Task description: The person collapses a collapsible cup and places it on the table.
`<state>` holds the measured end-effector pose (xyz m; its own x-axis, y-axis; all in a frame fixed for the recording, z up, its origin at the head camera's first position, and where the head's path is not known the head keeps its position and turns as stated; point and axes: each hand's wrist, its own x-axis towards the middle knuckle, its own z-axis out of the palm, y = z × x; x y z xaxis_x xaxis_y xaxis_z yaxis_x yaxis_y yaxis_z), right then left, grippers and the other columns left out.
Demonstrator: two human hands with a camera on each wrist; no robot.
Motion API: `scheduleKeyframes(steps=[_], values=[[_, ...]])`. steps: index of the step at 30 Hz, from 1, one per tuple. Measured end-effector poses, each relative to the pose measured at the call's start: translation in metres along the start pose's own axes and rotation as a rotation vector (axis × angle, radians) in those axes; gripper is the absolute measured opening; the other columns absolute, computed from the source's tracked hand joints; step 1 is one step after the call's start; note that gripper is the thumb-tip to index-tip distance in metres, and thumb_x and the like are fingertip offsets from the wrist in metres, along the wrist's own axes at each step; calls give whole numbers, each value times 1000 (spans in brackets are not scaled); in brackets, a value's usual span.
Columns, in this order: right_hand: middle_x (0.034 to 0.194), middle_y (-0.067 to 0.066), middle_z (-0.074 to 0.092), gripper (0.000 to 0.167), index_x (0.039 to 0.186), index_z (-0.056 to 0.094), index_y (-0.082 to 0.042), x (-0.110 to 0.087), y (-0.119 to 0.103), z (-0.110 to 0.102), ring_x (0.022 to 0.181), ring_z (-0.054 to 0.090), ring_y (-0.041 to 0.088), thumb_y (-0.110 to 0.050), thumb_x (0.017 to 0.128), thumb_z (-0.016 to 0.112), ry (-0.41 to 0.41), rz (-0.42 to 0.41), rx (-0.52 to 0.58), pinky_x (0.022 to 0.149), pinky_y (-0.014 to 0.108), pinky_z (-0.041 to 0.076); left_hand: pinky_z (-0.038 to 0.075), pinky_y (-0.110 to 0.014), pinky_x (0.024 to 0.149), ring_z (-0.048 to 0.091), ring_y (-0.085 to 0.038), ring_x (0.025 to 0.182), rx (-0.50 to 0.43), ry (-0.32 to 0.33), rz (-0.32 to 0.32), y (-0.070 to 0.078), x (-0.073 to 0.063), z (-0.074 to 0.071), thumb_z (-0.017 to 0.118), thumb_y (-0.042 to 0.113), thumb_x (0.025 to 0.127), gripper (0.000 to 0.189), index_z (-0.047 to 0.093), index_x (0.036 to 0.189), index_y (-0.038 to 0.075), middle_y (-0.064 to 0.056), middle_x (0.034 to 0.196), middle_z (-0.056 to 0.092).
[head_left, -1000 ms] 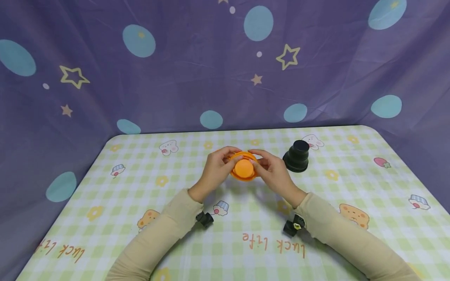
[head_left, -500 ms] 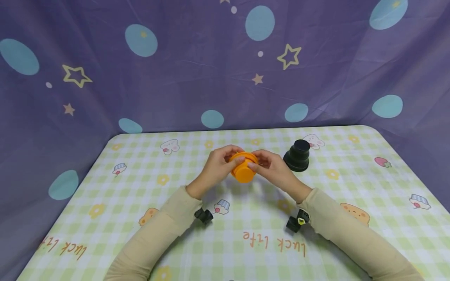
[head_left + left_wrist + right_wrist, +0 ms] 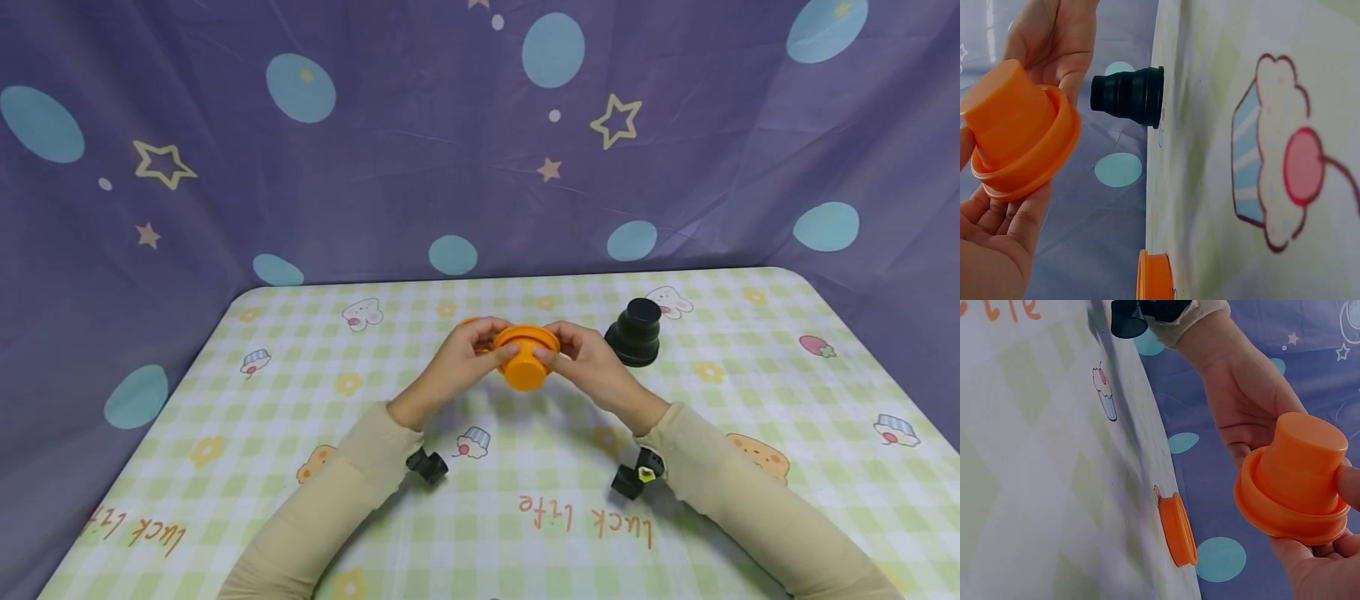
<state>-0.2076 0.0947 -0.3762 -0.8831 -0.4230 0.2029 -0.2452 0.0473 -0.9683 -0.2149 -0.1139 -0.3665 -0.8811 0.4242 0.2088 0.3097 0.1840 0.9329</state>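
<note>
Nearest are two beige sleeves [image 3: 352,483] with a small black camera [image 3: 427,467] at each wrist, and beyond them the left hand [image 3: 463,357] and the right hand [image 3: 596,371] both pinch one orange cup [image 3: 527,368] between thumb and fingers, which is held above the checked tablecloth [image 3: 420,550], its narrow end turned toward the person. Behind the left hand, and mostly hidden by it in the head view, a low round orange piece [image 3: 1174,531] rests on the cloth. Just beyond the right hand a black stepped cup [image 3: 635,335] stands with its wide rim down, and farthest hangs a purple curtain [image 3: 375,192].
</note>
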Motion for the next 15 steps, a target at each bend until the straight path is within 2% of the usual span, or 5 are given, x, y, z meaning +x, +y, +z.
scheduleKeyframes(steps=[7, 12, 15], values=[[98, 13, 64, 22, 109, 60, 4, 0, -1, 2, 85, 61, 18, -9, 91, 63, 1, -33, -104, 74, 25, 53, 54, -49, 67, 60, -17, 70, 5, 1, 3, 2, -1, 0, 66, 10, 89, 22, 63, 106, -3, -14, 96, 62], [97, 13, 64, 20, 106, 60, 4, 1, 0, 4, 83, 60, 17, -9, 91, 63, 4, -45, -146, 73, 23, 52, 55, -35, 64, 60, -16, 70, 2, 0, -4, 2, -2, 1, 66, 10, 88, 22, 63, 106, -3, -15, 98, 62], [95, 13, 63, 19, 104, 60, 4, 2, 1, 4, 81, 59, 16, -9, 90, 64, 10, -51, -171, 71, 22, 52, 55, -35, 65, 60, -17, 71, 3, 1, -5, 2, -2, 1, 66, 11, 88, 22, 62, 106, -2, -14, 99, 62]])
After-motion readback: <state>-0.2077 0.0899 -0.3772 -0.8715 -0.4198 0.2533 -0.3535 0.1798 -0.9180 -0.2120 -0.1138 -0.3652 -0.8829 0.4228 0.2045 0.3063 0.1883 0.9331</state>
